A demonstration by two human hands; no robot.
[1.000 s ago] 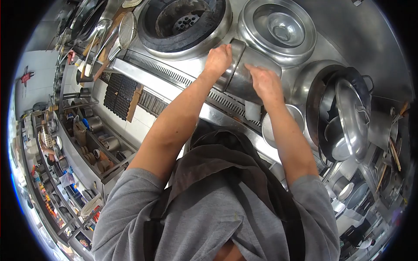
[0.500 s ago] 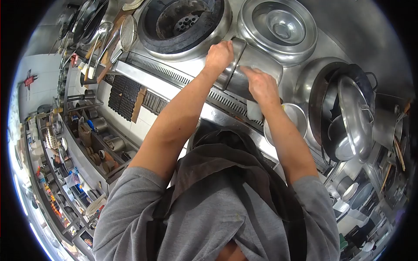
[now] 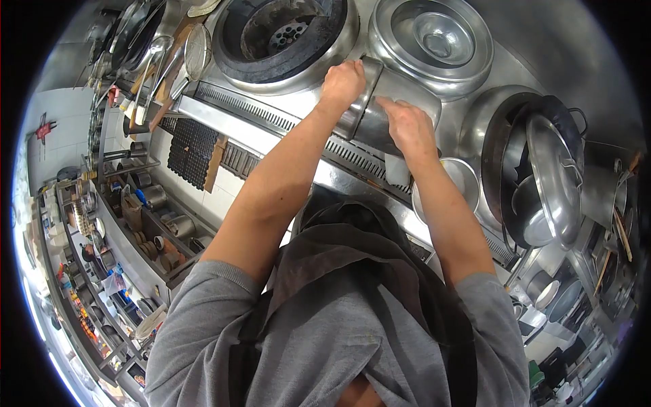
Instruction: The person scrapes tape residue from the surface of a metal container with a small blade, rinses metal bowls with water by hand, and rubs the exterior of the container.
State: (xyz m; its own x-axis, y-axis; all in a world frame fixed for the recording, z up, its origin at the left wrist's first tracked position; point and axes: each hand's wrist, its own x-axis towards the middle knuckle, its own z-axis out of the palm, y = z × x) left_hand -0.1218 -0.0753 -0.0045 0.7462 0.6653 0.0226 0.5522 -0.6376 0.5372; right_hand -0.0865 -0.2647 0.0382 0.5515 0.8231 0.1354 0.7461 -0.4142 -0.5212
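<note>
Between two round burners lies a boxy stainless steel container (image 3: pixel 401 89), with a narrow steel section on its left and a seam across its top. My left hand (image 3: pixel 343 84) is closed at the far left edge of the narrow section, its fingertips hidden from me. My right hand (image 3: pixel 411 127) rests at the container's near right side; its index finger stretches left toward the seam, while the other fingers are partly curled and hard to see.
A blackened wok burner (image 3: pixel 285 41) stands at the far left, and steel bowls (image 3: pixel 437 37) sit nested at the far right. Woks and a steel lid (image 3: pixel 553 180) lean on the right. A round steel pot (image 3: pixel 461 178) is beneath my right forearm. Strainers and ladles (image 3: pixel 198 53) lie left.
My right index finger has shifted slightly away from me and to the right. My left hand keeps nearly the same place; the container has not visibly moved.
</note>
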